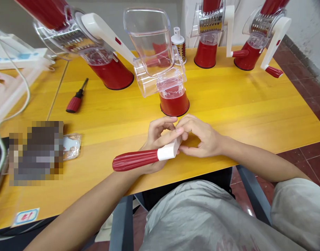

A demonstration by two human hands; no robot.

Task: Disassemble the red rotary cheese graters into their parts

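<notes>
My left hand [156,137] is closed around a crank handle [141,158] with a ribbed red grip and a white end, lying across the palm just above the yellow table [254,104]. My right hand [198,137] meets it from the right, fingers pinched at the white end of the handle. Just behind both hands stands a rotary grater body [165,73] with a clear hopper and housing on a red base; no crank is fitted on it.
Three assembled graters with white cranks stand at the back: one at left [97,48], two at right [210,38] [264,38]. A metal drum blade [178,45] stands behind the clear hopper. A red-handled screwdriver [76,97] lies at left, a small plastic bag [71,146] nearer.
</notes>
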